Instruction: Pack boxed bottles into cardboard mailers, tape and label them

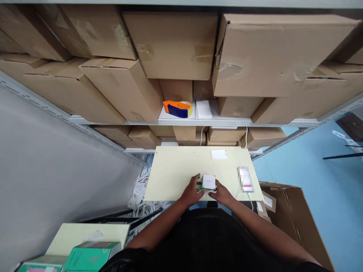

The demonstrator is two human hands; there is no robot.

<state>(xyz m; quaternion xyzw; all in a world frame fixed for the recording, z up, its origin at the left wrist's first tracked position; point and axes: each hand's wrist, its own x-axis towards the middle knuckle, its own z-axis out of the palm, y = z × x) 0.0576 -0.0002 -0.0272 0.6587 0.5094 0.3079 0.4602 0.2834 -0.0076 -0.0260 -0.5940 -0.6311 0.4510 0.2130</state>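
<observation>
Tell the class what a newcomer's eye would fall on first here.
The orange-and-blue tape dispenser probably stands out first, bright on the shelf among brown cartons. Lower down, at the pale table, a small white-topped box is between the left hand and right hand. At lower left, green boxes add colour.

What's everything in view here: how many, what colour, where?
Rectangular tabletop: one, cream, centre
Small square box: one, white-topped, tabletop's near side
Paper card: one, white, tabletop's far side
Pixelated rectangular item: one, whitish, tabletop's right
Cables: at least two, white, around tabletop
Metal shelving: one, grey, ahead
Tape dispenser: one, orange and navy, on shelving
Flat rectangular block: one, white, beside dispenser
Cardboard boxes: many, brown, on shelving
Open carton: one, brown, lower right
Printed cartons: at least two, green, lower left
Thin scraps: many, white, left
Floor: one, blue, right
Torso clothing: one, black, bottom
Left hand: one, bare, box's left
Right hand: one, bare, box's right
</observation>
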